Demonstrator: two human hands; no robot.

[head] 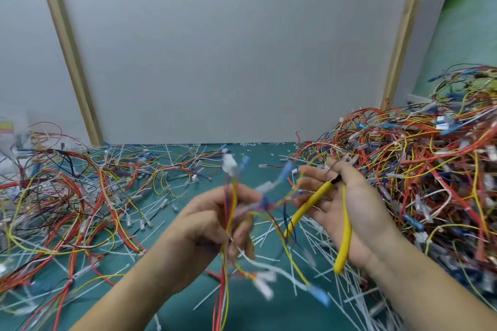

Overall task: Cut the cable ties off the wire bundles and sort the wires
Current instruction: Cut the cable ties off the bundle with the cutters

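— Where's the wire bundle (231,213)?
— Raised over the green mat (185,306), left hand (209,223) fingers curled round it, steadying.
— The right hand (349,212)?
— Grips yellow cutters (309,204) across its palm, handles splayed, likely parked while fingertips tease strands.

Bright, soft, even light, faint shadows on the surface (185,301). Heavy motion blur on the held wires (242,204) and left hand (209,217). Wide-angle lens leans the wooden posts (67,43) outward. Right-edge wire pile (430,169) stretched, soft.

Left grip (212,220) clenched, right grip (352,212) palm-up
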